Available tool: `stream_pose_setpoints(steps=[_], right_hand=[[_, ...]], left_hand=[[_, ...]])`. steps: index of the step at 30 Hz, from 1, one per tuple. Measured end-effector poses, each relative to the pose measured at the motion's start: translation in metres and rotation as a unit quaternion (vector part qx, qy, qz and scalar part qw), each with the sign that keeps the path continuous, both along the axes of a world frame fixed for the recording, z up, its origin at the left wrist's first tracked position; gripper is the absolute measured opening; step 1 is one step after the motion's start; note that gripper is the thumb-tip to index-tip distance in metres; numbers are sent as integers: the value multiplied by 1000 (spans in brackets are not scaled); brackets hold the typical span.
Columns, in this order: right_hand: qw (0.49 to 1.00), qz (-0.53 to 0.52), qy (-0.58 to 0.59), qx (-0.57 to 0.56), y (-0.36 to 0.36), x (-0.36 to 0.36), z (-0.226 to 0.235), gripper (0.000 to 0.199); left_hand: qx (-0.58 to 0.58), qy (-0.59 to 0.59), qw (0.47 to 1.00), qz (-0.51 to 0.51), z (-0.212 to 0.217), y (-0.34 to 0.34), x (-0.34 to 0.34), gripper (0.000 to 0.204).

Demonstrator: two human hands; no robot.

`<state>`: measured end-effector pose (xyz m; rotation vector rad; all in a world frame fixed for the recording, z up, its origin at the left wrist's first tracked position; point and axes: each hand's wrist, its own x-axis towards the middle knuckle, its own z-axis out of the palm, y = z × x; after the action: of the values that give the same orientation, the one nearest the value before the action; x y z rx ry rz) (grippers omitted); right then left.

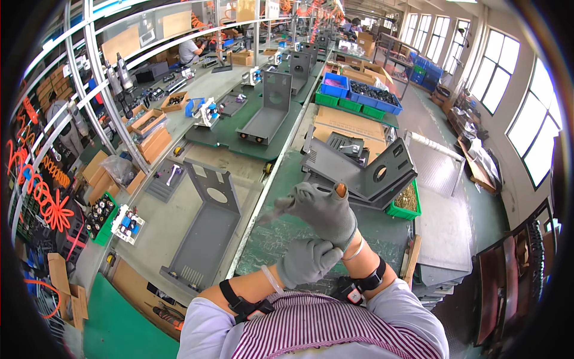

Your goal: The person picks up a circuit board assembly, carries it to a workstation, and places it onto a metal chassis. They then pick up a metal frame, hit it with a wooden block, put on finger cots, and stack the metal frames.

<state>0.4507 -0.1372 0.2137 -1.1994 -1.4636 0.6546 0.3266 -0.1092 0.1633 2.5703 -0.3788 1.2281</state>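
Both my hands wear grey knit gloves. My left hand (308, 263) is closed, its fingers gripping the cuff of the glove (343, 237) at my right wrist. Held up just beyond it is my right hand (323, 210), its fingers stretched to the left and blurred at the tips. A bare fingertip pokes out of that glove at the thumb. Beyond my right hand lie stacked dark grey bent metal panels (353, 170) with round holes. Left of my hands, a similar L-shaped metal panel (206, 242) rests on the line, touched by neither hand.
A green bin (408, 203) of small brass-coloured parts sits beside the stacked panels. Blue bins (373, 99) stand farther back. Another upright panel (269, 110) is up the line. At left are a white-and-blue fixture (128, 224), a green parts bin (103, 218) and orange coiled hoses (45, 200).
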Motion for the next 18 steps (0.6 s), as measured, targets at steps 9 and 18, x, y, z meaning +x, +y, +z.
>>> stream_pose_setpoints(steps=[9, 18], right_hand=[[628, -329, -699, 89, -19, -6, 15, 8], [808, -261, -526, -55, -12, 16, 4, 38]], left_hand=[[-45, -182, 961, 202, 53, 37, -11, 22], [-221, -19, 961, 164, 54, 60, -46, 19]])
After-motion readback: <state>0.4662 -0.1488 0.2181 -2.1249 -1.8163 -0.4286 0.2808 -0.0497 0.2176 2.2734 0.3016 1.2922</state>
